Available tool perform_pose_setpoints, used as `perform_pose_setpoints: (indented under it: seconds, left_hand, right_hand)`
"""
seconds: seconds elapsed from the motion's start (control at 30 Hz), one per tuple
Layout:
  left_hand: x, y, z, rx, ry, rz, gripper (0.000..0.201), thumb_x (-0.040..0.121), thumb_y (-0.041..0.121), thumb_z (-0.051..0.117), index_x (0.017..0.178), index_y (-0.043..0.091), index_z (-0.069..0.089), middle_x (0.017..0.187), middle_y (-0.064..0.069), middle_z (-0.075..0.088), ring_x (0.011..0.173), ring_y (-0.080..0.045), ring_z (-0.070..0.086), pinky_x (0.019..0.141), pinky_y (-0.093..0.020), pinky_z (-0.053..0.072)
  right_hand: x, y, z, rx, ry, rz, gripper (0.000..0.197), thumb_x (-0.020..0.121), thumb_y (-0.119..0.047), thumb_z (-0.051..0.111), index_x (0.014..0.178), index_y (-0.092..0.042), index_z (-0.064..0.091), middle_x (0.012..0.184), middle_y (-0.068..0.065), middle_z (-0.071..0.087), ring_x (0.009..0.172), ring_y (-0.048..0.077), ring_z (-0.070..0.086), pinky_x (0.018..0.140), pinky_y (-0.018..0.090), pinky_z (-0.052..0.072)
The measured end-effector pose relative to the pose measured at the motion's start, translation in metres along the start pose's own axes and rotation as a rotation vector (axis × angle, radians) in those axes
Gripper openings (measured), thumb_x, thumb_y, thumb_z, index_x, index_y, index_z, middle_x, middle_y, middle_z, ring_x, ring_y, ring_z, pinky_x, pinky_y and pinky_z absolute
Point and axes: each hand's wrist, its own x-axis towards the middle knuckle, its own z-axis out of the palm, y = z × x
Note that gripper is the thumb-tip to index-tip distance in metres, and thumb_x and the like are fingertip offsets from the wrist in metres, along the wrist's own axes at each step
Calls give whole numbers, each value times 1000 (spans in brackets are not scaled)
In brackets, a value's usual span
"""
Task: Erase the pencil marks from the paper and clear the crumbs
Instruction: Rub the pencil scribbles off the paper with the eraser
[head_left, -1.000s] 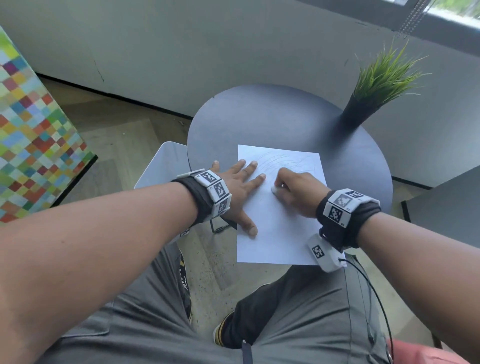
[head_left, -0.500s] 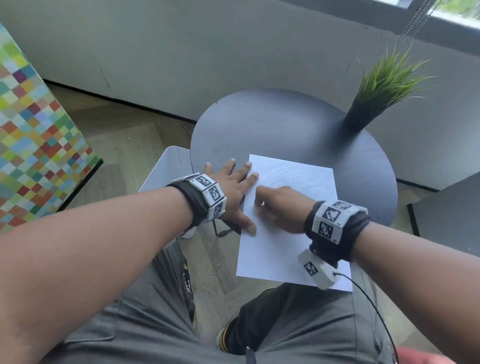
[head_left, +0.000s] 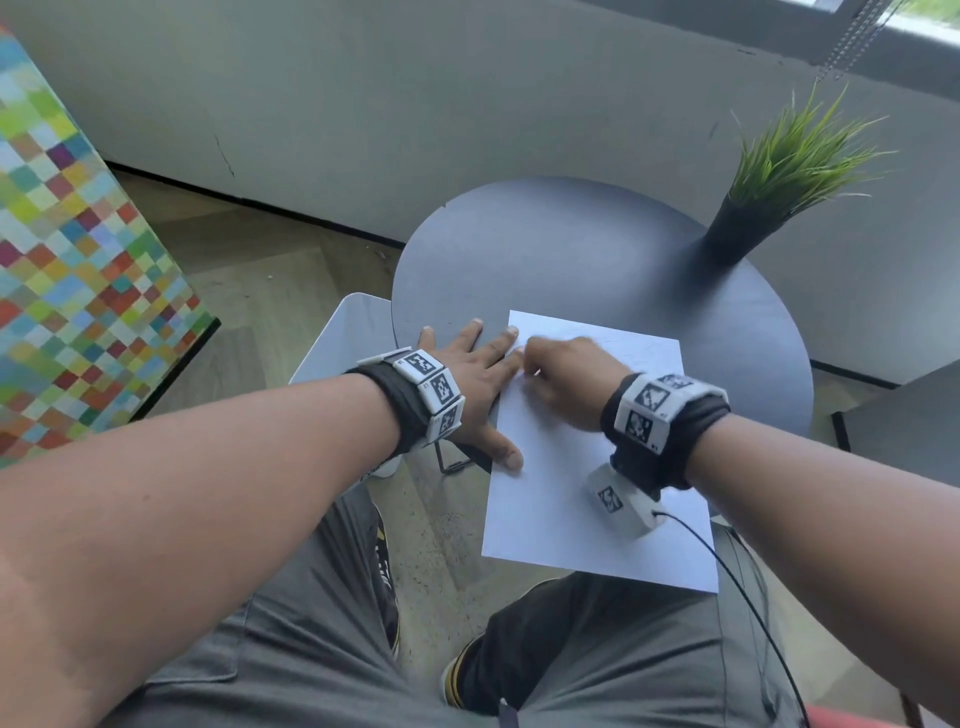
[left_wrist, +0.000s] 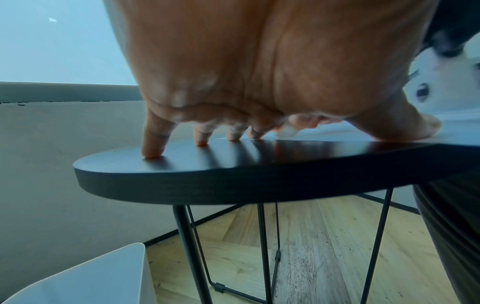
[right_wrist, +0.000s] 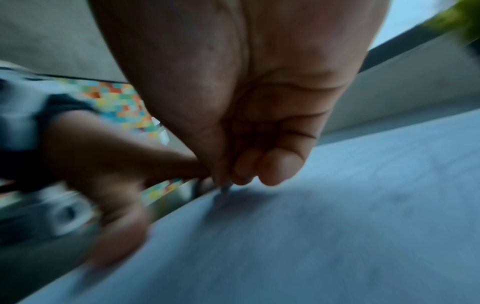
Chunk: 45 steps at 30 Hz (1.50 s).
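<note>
Round and dark, the table (head_left: 597, 260) carries the paper (head_left: 582, 499), its near end overhanging the edge. My left hand (head_left: 467, 379) lies flat with fingers spread, pinning the sheet's left edge; my right hand (head_left: 566, 379) is curled at the top left corner, seemingly pinching a small eraser (left_wrist: 285, 130), though blur hides it.

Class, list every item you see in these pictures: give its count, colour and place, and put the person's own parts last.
paper: one, white, near edge of table, overhanging it
table: one, dark, round, centre
potted plant: one, green in dark pot, table's far right
bin: one, white, on floor left of table
checkered panel: one, multicoloured, far left
eraser: one, whitish, pinched by right hand
left hand: spread flat, pressing paper's left edge
right hand: fingers curled, rubbing paper
</note>
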Motion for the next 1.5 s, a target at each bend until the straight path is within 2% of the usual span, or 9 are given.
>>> perform_pose_setpoints:
  seconds: [0.27,0.4,0.57,0.73,0.87,1.07,1.2,1.37,1.5]
  left_hand:
    - [0,0,0,3,-13,-1,140,42,103,41,153,33,-10,161,12,-18,149,-30,-13,106,-75,13]
    - [0,1,-2,-4,-13,2,140,43,102,44,153,34,-8,161,12,-17,149,-30,-12,105,-75,13]
    - [0,3,-3,18,-25,-12,140,45,101,44,153,32,-9,161,11,-18,149,-31,-11,105,-74,15]
    - [-2,7,-10,4,-56,-21,140,46,98,52,154,31,-8,161,9,-18,149,-32,-13,105,-76,14]
    - [-2,10,-12,23,-73,-36,141,46,97,52,154,31,-10,161,8,-17,148,-33,-11,103,-77,18]
    - [-3,15,-19,50,-113,-53,138,48,96,55,152,36,-13,161,5,-20,148,-36,-12,103,-76,18]
    - [-4,16,-18,59,-107,-57,138,47,96,54,151,39,-14,161,4,-19,148,-36,-11,102,-74,20]
    - [-6,17,-22,48,-137,-60,136,49,94,57,151,39,-15,161,4,-22,147,-37,-15,103,-75,17]
    - [-8,20,-23,65,-119,-59,135,52,93,56,153,36,-14,162,2,-19,148,-37,-12,105,-72,20]
  right_hand:
    - [8,14,-3,25,46,105,17,92,-29,50,101,-16,56,101,10,65,92,31,58,73,33,47]
    - [-8,-6,8,24,-137,-168,17,91,-23,52,107,-18,57,101,10,65,90,31,59,78,37,50]
    - [7,20,-4,-23,31,100,18,93,-30,47,103,-16,52,102,12,65,86,30,55,70,32,43]
    - [-17,-3,2,-33,-187,-215,23,93,-22,51,115,-15,55,102,7,65,92,29,59,76,34,46]
    - [-3,27,-6,-41,34,122,17,94,-29,45,101,-14,49,98,12,63,88,33,57,71,35,47]
    - [-31,-3,4,-28,-200,-236,20,95,-20,50,114,-17,53,101,9,62,93,30,57,77,37,48]
    - [-13,24,-5,-31,2,80,17,94,-26,44,107,-14,48,103,13,62,93,35,58,76,38,49]
    - [-33,-11,11,23,-198,-241,21,94,-23,53,114,-17,55,105,8,65,94,30,58,76,36,48]
    - [-14,23,-3,0,0,43,18,95,-29,47,106,-15,52,101,12,63,90,32,57,70,33,42]
